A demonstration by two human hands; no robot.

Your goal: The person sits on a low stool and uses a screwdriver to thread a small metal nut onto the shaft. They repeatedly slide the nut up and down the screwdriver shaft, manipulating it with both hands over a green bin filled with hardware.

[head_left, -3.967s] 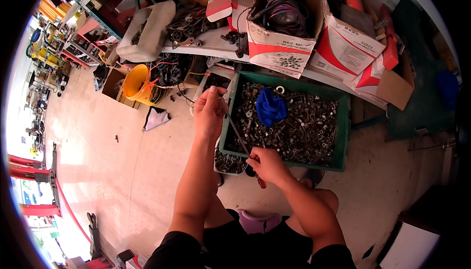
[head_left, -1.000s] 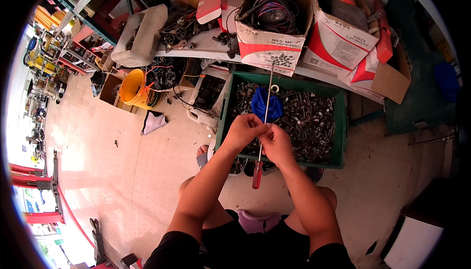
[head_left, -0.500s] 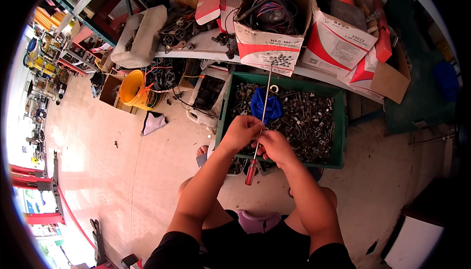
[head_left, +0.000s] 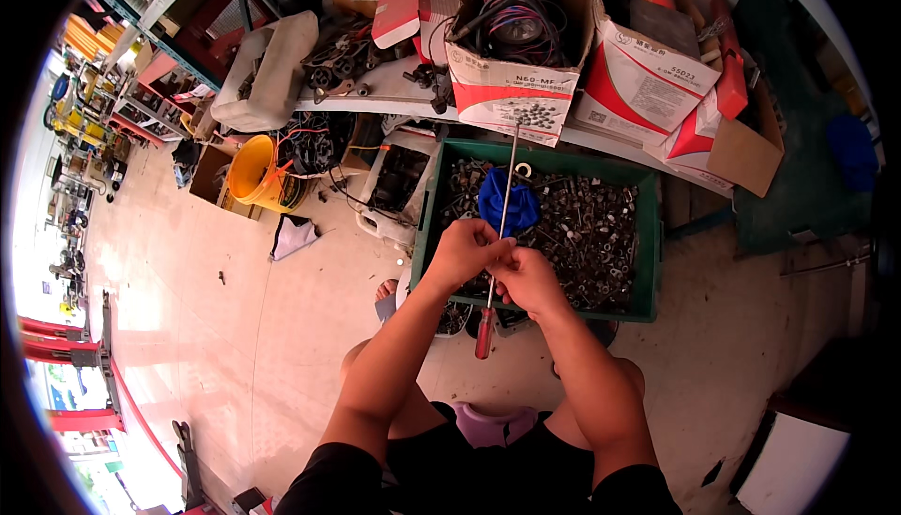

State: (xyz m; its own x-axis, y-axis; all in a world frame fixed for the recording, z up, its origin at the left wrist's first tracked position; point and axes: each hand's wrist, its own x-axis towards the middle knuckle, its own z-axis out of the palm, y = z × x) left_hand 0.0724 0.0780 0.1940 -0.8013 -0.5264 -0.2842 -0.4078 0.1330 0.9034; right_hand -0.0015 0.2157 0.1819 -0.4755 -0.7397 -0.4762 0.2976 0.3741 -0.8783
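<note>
A long screwdriver [head_left: 484,332] with a thin metal shaft and red handle slants across both hands, its tip pointing away from me and its handle hanging nearest. My left hand [head_left: 465,254] is closed, pinching the shaft around its middle. Close against it, my right hand [head_left: 529,284] is also closed at the shaft, its fingertips partly hidden. Both hands are over the near edge of a green crate [head_left: 648,271] full of loose bolts, nuts and washers. Beyond the hands, a blue cloth [head_left: 526,210] lies on this hardware, and a pale ring [head_left: 523,169] sits beside it.
Along the far shelf stand a carton of wires [head_left: 511,83], another white-and-red carton [head_left: 648,74] and a whitish plastic container [head_left: 267,74]. A yellow bucket [head_left: 251,169] and a cut-open jug [head_left: 380,224] are left of the crate. A pale cloth [head_left: 294,236] lies on the floor.
The screwdriver's handle has swung slightly right and toward me. My left thumb has shifted across the shaft toward my right hand; the right hand has barely moved.
</note>
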